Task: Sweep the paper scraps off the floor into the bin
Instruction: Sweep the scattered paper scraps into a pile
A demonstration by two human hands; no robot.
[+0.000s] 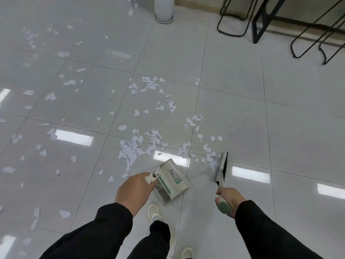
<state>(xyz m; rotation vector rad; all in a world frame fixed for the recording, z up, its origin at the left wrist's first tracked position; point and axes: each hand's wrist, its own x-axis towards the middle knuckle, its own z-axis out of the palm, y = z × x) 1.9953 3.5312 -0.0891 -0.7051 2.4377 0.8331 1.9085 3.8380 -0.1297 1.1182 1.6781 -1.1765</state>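
Dozens of torn white paper scraps (130, 150) litter a glossy grey tiled floor (280, 128), the thickest heap lying just beyond the hands at 12 o'clock, with looser pieces spreading out toward 10 and 11 o'clock. A person in black sleeves bends over the mess. The left hand (133, 191) grips the pale handle of a small grey-and-white plastic dustpan with a green stripe (172, 179), fingers curled round it; the pan hangs low over the tiles, its wide mouth turned toward the heap at 12 o'clock. The right hand (228, 200) grasps the green-tipped handle of a white hand brush with black bristles (222, 167), whose head rests on the floor at 1 o'clock, touching a small cluster of scraps beside it. Pan and brush sit apart, with bare tile and a few stray pieces between them. Below the hands, at 6 o'clock, two pale sneakers (155, 214) and black trouser legs show. A white cylindrical stand (164, 10) rises at 12 o'clock along the far edge, and black metal furniture legs (257, 21) crowd the 1 to 2 o'clock corner. No bin can be made out.
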